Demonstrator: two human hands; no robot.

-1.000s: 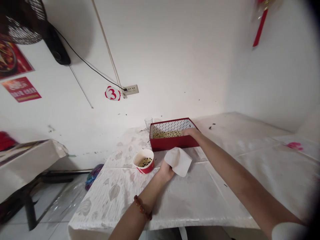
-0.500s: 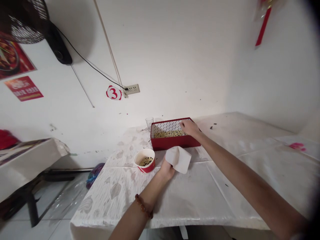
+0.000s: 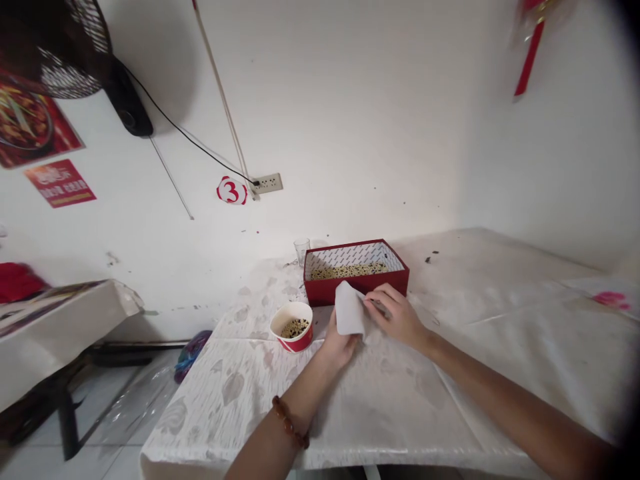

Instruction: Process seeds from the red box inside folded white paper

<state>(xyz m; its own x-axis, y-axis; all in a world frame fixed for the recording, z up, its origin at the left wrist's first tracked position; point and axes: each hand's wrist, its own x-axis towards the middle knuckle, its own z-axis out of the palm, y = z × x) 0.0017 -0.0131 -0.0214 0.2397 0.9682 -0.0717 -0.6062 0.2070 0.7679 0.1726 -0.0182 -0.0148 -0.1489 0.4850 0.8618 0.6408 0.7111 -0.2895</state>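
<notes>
— Where is the white paper sheet (image 3: 347, 312)?
— At the centre of the frame, raised off the tabletop (image 3: 400, 400), just in front of the red box (image 3: 330, 292).
— What holds it?
— The left hand (image 3: 339, 345) grips its lower edge, fingers closed on it. The right hand (image 3: 399, 317) pinches its right edge between thumb and fingertips.
— And around them?
— A red-and-white paper bowl (image 3: 299, 344) of dark and pale seeds stands just left of the left hand. The red box holds similar seeds, and a small glass (image 3: 301, 251) stands at its upper-left corner. A bead bracelet (image 3: 290, 422) circles the left wrist.
</notes>
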